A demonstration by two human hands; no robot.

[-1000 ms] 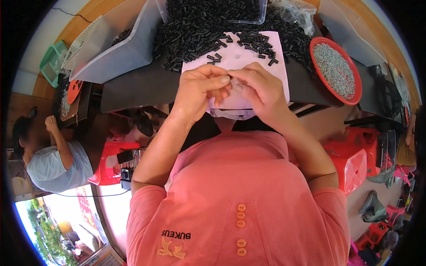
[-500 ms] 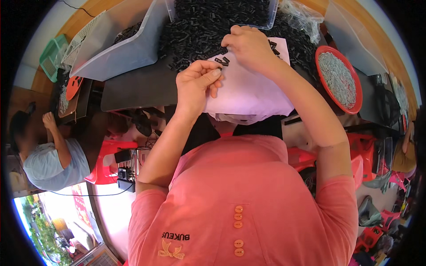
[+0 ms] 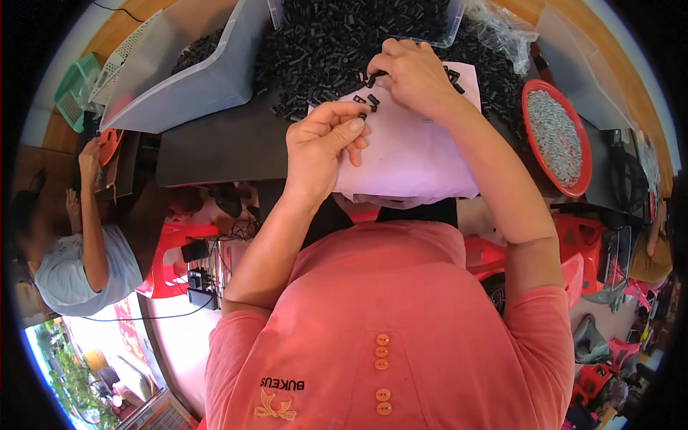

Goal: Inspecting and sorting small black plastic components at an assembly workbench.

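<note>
My left hand (image 3: pixel 320 147) is closed in a pinch, with a small black plastic part (image 3: pixel 362 116) between thumb and forefinger. It hovers over the left edge of a pale pinkish cloth (image 3: pixel 408 161) spread on the table. Just beyond those fingertips, a few more black parts (image 3: pixel 373 100) lie on the cloth. My right hand (image 3: pixel 414 77) is farther off, at the cloth's far edge, its fingers curled down on another small black part (image 3: pixel 378 74). Its palm side is hidden. Beside it on the right are several black pieces (image 3: pixel 453 77).
A large heap of black parts (image 3: pixel 315 68) covers the far table. A clear plastic bin (image 3: pixel 183 93) stands left; a red bowl (image 3: pixel 589 154) of small silvery metal pieces is right, near crumpled clear plastic (image 3: pixel 505 32). A co-worker (image 3: pixel 86 269) sits at the left.
My right hand's fingers have curled down at the heap's near edge and now have a black part. My left hand keeps its pinch. The co-worker's arm has reached up toward an orange-red dish.
</note>
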